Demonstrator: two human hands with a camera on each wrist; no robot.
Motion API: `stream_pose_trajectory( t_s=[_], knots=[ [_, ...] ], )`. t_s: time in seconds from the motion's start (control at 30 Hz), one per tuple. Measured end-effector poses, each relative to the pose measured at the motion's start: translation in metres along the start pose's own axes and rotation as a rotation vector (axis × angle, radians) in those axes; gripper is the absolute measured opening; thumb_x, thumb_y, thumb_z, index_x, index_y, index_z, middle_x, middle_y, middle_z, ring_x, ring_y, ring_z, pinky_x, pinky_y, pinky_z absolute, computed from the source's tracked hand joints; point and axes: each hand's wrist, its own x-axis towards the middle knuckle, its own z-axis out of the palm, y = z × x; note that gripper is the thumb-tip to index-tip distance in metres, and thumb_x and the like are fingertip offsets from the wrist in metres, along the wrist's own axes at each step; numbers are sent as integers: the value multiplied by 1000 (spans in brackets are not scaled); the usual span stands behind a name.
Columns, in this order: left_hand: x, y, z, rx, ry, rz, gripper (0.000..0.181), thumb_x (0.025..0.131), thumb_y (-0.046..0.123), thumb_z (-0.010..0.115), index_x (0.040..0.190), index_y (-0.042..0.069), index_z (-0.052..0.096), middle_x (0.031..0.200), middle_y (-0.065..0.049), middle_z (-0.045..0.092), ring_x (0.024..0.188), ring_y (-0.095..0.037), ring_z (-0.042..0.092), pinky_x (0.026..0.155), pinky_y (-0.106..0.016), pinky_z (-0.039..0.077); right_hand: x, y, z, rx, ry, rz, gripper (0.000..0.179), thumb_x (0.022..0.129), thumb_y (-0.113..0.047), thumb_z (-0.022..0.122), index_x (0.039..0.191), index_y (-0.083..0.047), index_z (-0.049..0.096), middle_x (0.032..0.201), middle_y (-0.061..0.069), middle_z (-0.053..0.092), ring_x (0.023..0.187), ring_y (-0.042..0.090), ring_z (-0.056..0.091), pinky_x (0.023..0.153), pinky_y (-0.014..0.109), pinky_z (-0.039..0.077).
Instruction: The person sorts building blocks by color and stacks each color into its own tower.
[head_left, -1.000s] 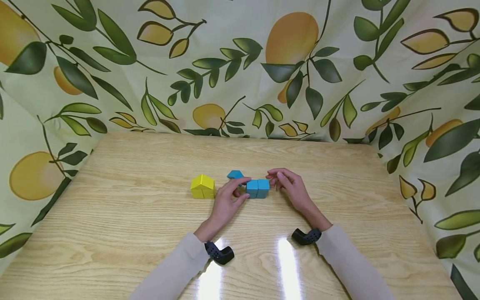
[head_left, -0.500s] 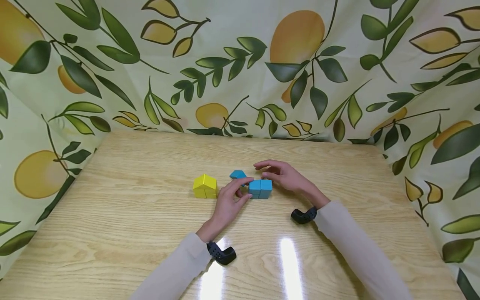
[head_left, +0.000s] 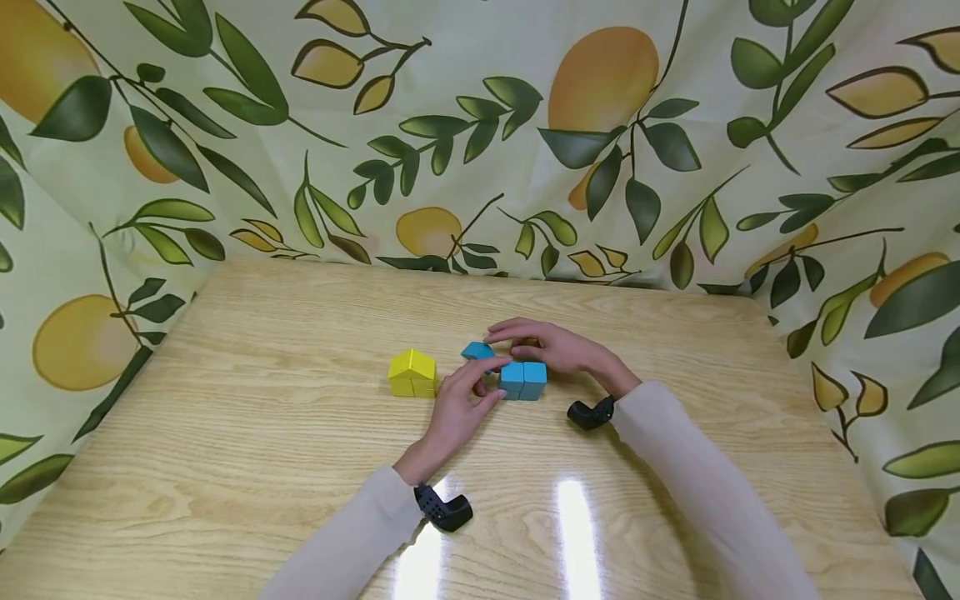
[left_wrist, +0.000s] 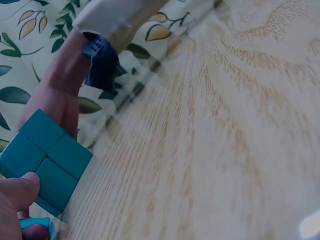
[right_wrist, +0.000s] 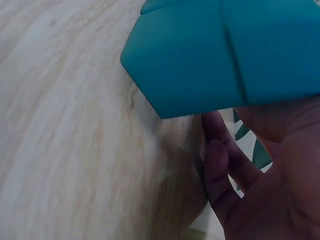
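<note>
Blue blocks (head_left: pixel 522 381) stand together on the table as a two-by-two stack, its seams plain in the left wrist view. My left hand (head_left: pixel 453 412) holds the stack at its left side, thumb on the front face and index finger at the top rear edge. Behind that hand lies a loose blue block (head_left: pixel 476 350) with slanted sides, partly covered by my fingers. My right hand (head_left: pixel 557 347) reaches behind the stack with fingers extended, its index fingertip close to the loose block. Whether they touch I cannot tell.
A small yellow block house (head_left: pixel 412 373) with a pitched roof stands left of my left hand. The wooden table (head_left: pixel 262 433) ends at a fruit-patterned cloth (head_left: pixel 465 183) behind and at both sides. Black wrist cameras (head_left: pixel 444 510) sit on both wrists.
My right hand has moved from the stack's right side round behind it, leftward to the loose blue block. The left hand stays at the stack. The head view has shifted slightly.
</note>
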Motion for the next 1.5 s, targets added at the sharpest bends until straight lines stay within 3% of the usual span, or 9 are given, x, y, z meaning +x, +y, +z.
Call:
stream_pose_trajectory(
  t_s=[0.33, 0.57, 0.8, 0.93, 1.07, 1.33, 1.5],
  knots=[
    [0, -1, 0, 9, -8, 5, 46, 82, 1, 73, 125, 12, 61, 98, -3, 62, 67, -20, 52, 59, -25, 40, 7, 1, 3, -61, -34, -92, 39, 99, -7, 50, 137, -14, 53, 147, 16, 35, 132, 31, 36, 98, 47, 40],
    [-1, 2, 0, -9, -2, 8, 46, 82, 0, 73, 125, 11, 61, 98, -5, 62, 66, -19, 50, 58, -25, 40, 4, 2, 2, -102, 16, -40, 38, 97, -7, 55, 133, -19, 59, 144, 13, 39, 117, 24, 53, 94, 40, 44],
    [-2, 2, 1, -11, -2, -5, 46, 82, 1, 73, 125, 12, 61, 99, -4, 62, 67, -18, 50, 58, -25, 41, -8, 6, 0, -81, 140, 75, 36, 90, -19, 68, 126, -21, 65, 131, 2, 54, 111, 19, 54, 88, 38, 47],
    [-2, 2, 1, -14, -5, -20, 46, 82, 1, 73, 125, 13, 62, 100, -3, 63, 67, -19, 51, 59, -25, 41, -16, 11, 3, -37, 234, 120, 33, 88, -23, 71, 120, -21, 67, 115, -3, 62, 93, 16, 58, 81, 37, 48],
    [-2, 1, 2, -11, -1, -21, 47, 82, 0, 74, 124, 14, 61, 98, -3, 62, 67, -19, 51, 59, -26, 42, -24, 16, 7, -12, 331, 157, 29, 86, -26, 73, 114, -20, 70, 102, -4, 65, 86, 15, 57, 76, 34, 47],
    [-1, 2, 3, -8, 13, -20, 47, 81, 1, 74, 124, 15, 62, 99, -3, 63, 67, -16, 50, 60, -26, 43, -43, 29, 14, -20, 465, 145, 33, 81, -22, 78, 111, -15, 68, 102, 1, 65, 79, 19, 54, 66, 29, 44],
    [-1, 1, 2, 4, 14, -24, 48, 81, 2, 75, 124, 16, 62, 99, -3, 63, 67, -15, 50, 60, -25, 42, -53, 30, 18, -25, 530, 172, 39, 81, -23, 79, 116, -14, 65, 110, 2, 64, 94, 19, 58, 79, 33, 46]
  ],
)
